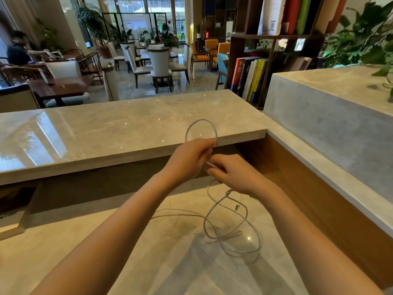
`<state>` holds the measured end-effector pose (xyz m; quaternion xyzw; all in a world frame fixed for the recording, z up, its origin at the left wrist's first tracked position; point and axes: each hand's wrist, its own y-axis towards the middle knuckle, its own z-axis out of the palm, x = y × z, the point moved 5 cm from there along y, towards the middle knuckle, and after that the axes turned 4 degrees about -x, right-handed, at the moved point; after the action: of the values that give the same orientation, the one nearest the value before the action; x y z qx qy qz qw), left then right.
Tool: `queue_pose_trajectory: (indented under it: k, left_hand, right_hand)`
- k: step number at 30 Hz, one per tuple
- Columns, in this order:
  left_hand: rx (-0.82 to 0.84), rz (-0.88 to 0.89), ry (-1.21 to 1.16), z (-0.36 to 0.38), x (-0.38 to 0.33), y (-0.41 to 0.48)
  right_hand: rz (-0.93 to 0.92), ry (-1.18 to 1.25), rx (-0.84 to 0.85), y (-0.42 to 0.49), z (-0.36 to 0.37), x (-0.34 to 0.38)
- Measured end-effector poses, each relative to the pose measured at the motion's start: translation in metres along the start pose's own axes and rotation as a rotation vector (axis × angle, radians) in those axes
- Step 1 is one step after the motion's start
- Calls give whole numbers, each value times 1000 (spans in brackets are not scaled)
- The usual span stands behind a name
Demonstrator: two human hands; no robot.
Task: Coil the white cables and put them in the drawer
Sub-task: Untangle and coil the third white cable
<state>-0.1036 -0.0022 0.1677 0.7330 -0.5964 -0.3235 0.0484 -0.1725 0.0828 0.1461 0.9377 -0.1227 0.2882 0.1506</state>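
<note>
A thin white cable [231, 233] runs between both hands above the lower marble desk [127, 252]. My left hand [187, 160] grips a round loop of the cable [201, 121] that stands up above its fingers. Just to the right and a little lower, my right hand [231, 173] pinches the same cable near a white connector end. From the right hand the rest of the cable hangs down and lies in loose tangled loops on the desk. No drawer is in view.
A raised marble counter [106, 133] runs across behind the hands. A higher grey ledge [331, 116] with wood panelling walls in the right side. Books lie at the left edge [12, 211]. A bookshelf, dining chairs and a seated person [18, 50] are beyond.
</note>
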Motion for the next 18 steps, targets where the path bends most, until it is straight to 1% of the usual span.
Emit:
queue_pose_trajectory:
  k: [1, 2, 3, 6, 9, 11, 13, 15, 17, 18]
  left_hand:
    - [47, 3, 106, 3, 3, -1]
    - [112, -14, 132, 5, 6, -3]
    - [191, -51, 90, 8, 9, -6]
    - [384, -220, -250, 10, 12, -16]
    - [465, -358, -563, 7, 19, -20]
    - [525, -386, -825, 8, 20, -22]
    - [578, -403, -1094, 8, 18, -24]
    - [599, -459, -1286, 9, 17, -26]
    - [592, -494, -1371, 10, 16, -28]
    - [581, -502, -1376, 10, 16, -30]
  right_hand:
    - [5, 47, -30, 0, -6, -1]
    - [11, 78, -54, 0, -12, -3]
    - [12, 84, -67, 1, -17, -6]
    - [6, 103, -57, 4, -27, -16]
    - [22, 133, -103, 7, -29, -24]
    - [37, 141, -173, 8, -32, -28]
    - [12, 168, -213, 9, -34, -27]
    - [-41, 181, -157, 10, -31, -22]
    - [-42, 255, -50, 8, -22, -19]
    - [-25, 308, -24, 6, -19, -19]
